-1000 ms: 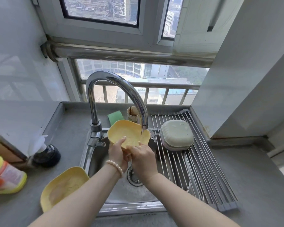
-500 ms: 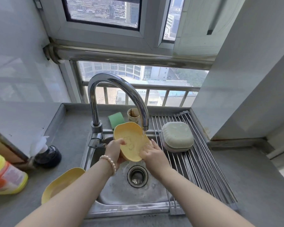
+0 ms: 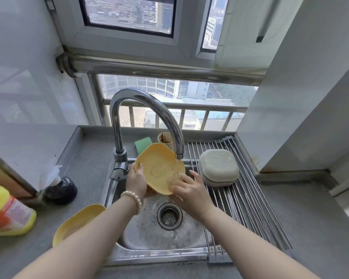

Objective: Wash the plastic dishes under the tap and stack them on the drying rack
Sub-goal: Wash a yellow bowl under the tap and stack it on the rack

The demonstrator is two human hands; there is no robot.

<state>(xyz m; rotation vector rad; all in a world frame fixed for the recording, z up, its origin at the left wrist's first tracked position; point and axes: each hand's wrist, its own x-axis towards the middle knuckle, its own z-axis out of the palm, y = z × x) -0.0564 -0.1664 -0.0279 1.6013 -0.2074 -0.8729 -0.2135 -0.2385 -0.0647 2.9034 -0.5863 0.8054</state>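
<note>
Left hand [image 3: 136,183]: gripping the left rim of the yellow dish [image 3: 159,168], thumb over the edge, fingers hidden behind; held so to steady the dish and aim its hollow at the water.
Right hand [image 3: 186,187]: fingers nearly straight, laid flat on the lower right of the dish's inner face, not curled round it; placed so probably to rub the wetted surface.
Yellow dish: held over the sink [image 3: 149,232], tilted toward the viewer, just under the tap [image 3: 147,109]; tilted so presumably to let water run across the hollow and drain off the lower edge.
Water: thin stream from the spout, landing on the dish's upper right, beside the right fingertips.
Sink: drain [image 3: 169,216] open below the dish, catching the run-off.
Drying rack [image 3: 238,198]: rods spanning the right part of the sink, within easy reach of the right hand; pale green dish [image 3: 218,167] lying upside down on it, likely to shed water.
Second yellow dish [image 3: 77,222]: resting on the counter left of the sink, partly behind the left forearm; apparently awaiting its turn.
Behind the tap: green sponge [image 3: 143,143] and a cup [image 3: 165,138], near at hand.
Far left: yellow bottle [image 3: 6,214].
Stage, as judged: rinsing in hand, stacking not yet begun for this dish.
</note>
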